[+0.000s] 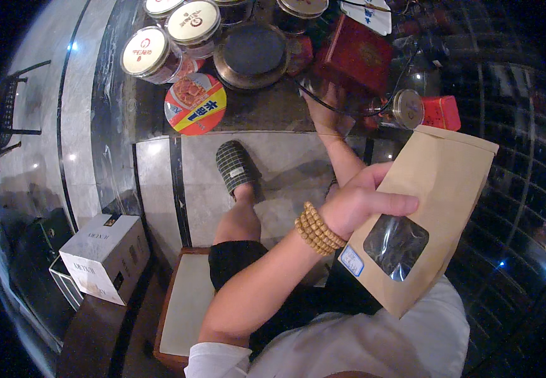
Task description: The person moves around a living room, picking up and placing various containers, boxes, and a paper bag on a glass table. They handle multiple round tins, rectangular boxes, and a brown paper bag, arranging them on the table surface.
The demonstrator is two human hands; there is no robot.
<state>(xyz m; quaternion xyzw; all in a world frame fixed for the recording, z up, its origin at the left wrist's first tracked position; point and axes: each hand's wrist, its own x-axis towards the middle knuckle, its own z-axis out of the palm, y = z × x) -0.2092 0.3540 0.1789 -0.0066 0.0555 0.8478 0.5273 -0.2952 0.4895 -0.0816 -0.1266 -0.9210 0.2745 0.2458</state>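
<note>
My left hand (362, 201), with a beaded bracelet (319, 230) at the wrist, grips a brown kraft paper bag (443, 184) by its side, thumb across the front. The bag is tilted, its top folded over. Dark contents show through its clear window (398, 248), and a small blue-edged label (351, 261) bears writing. Farther off, my right hand (324, 106) reaches to the table beside a dark red box (360, 54). Its fingers are dim and partly hidden by the box and a black cable (322, 101); whether they hold anything is unclear.
On the dark table (263, 111) are several lidded jars (145, 52), a round metal-rimmed device (252, 52), an instant noodle cup (196, 105), another jar (407, 108) and a red tin (443, 112). A white carton (107, 255) stands left of the cushioned stool (185, 302).
</note>
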